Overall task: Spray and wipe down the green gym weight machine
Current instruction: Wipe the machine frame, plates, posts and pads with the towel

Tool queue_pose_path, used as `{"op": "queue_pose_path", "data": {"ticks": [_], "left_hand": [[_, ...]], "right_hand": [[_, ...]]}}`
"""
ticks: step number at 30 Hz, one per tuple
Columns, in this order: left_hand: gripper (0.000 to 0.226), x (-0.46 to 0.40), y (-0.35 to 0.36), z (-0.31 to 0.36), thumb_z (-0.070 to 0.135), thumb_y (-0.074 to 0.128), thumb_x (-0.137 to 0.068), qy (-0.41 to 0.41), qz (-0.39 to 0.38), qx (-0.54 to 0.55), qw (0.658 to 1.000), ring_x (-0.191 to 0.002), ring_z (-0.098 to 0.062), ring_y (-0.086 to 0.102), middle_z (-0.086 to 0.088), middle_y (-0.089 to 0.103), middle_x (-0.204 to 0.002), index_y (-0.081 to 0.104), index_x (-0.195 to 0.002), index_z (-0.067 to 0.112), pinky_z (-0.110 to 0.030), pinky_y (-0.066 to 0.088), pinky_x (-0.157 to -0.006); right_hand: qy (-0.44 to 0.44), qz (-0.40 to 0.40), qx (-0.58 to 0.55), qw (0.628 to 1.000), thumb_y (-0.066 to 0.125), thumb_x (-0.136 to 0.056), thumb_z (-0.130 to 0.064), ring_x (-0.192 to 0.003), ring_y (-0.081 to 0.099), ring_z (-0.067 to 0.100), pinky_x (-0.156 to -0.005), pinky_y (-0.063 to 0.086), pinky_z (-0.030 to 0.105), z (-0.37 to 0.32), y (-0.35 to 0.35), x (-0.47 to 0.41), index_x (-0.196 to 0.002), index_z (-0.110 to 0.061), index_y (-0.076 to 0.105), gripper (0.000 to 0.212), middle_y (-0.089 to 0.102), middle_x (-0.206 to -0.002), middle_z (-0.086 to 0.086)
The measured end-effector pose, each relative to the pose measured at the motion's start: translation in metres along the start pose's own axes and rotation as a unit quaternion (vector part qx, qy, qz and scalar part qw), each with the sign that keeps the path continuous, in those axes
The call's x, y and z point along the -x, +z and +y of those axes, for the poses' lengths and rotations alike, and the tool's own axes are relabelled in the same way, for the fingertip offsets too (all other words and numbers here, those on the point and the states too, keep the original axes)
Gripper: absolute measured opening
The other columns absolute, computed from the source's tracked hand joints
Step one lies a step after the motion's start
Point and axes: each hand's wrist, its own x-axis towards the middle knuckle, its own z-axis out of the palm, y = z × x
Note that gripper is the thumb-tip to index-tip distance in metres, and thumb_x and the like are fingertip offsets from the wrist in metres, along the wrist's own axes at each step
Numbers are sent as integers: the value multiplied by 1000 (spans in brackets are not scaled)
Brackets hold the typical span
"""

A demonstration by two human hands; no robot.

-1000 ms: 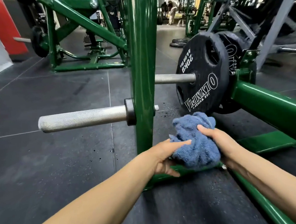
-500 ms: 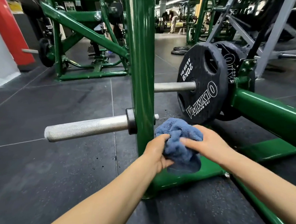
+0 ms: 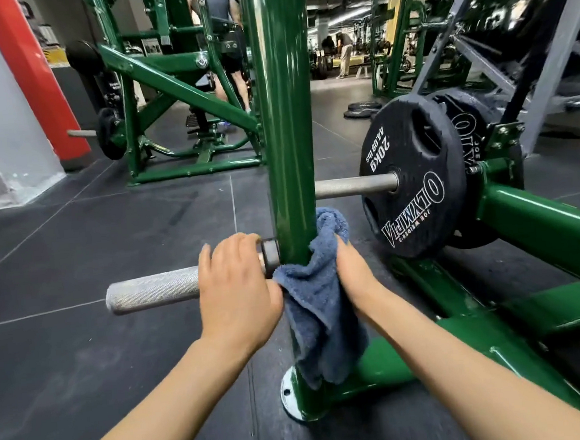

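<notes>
Green post of the weight machine stands straight ahead, the blue towel wrapped round it and gripped by the left hand and right hand, so wiping seems underway, needing sliding strokes next.

I'm seeing an evenly lit indoor gym, fairly bright up close and dimmer toward the far hall, where ceiling strip lights glow as pale streaks. Long vertical glare bands run down the glossy green upright post, and a softer highlight lies along the green beam on the right. Shadows on the dark rubber floor are faint and diffuse. The wide-angle lens bends straight lines near the edges; the red pillar on the left leans noticeably. Near things are sharp, the white lettering on the black weight plate is readable, while the far background turns soft and slightly smeared.
</notes>
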Motion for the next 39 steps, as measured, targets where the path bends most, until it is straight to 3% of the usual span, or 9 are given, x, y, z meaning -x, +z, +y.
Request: {"op": "queue_pose_path", "data": {"ticks": [2,4,10,13,16,24,31,34,39], "left_hand": [[60,-4,2,-9,24,51,-74,-12,-123,-97,988,-116,-25,50,-1,54,-119,41,-132,14,-51,20,-113],[41,-12,4,-11,28,52,-78,4,-153,-144,978,-111,-24,50,1,54,-113,42,-117,20,-49,24,-113],[21,-53,3,-17,32,65,-70,0,-231,-115,966,-81,-26,57,2,66,-91,54,-86,24,-27,40,-65],[27,-61,0,-22,35,71,-65,-14,-298,-75,952,-74,-24,57,3,64,-81,60,-87,22,-25,42,-60],[19,-57,7,-21,33,64,-71,2,-238,-94,967,-74,-27,57,-1,66,-84,56,-83,20,-26,39,-59],[21,-39,24,-19,32,61,-76,13,-101,-161,982,-88,-26,62,1,67,-93,42,-80,27,-31,24,-65],[19,-37,19,-14,24,57,-80,-2,-105,-142,984,-93,-27,58,1,65,-98,38,-84,25,-31,26,-66],[20,-37,20,-15,26,58,-79,-4,-103,-142,985,-92,-26,58,1,65,-97,38,-83,25,-31,25,-66],[18,-35,20,-18,23,57,-77,-8,-105,-130,986,-88,-26,57,2,64,-93,39,-81,24,-31,24,-64]], "right_hand": [[-7,27,1,1000,40,-103,-29,-105,56,23,-92,46,32,-5,0,-12,-126,-18,51,27,60,-121,10],[-11,32,8,999,34,-105,-16,-93,55,22,-82,48,30,-6,0,-19,-123,-12,51,25,61,-113,14],[-63,43,161,984,43,-101,-18,-99,57,21,-91,46,37,-3,-12,-13,-90,-22,58,20,62,-103,4],[-105,24,199,974,40,-102,-32,-103,58,11,-93,45,32,0,-12,-1,-103,-30,57,17,63,-112,-5],[-97,18,145,985,36,-104,-36,-113,53,12,-99,40,31,1,-3,0,-119,-34,49,20,57,-121,-7],[-52,84,171,980,40,-103,-21,-82,53,15,-61,40,26,0,-4,-18,-95,-10,58,22,61,-92,3],[-179,92,216,956,44,-101,-27,-110,55,14,-92,41,26,32,-7,6,-132,-15,49,33,59,-123,-2],[-135,78,224,962,39,-102,-30,-83,54,4,-62,38,10,8,-5,-13,-106,-23,55,18,60,-98,-10],[-27,123,168,978,37,-103,-14,-68,45,14,-45,33,22,2,-5,-18,-77,-12,50,29,55,-80,6]]}}
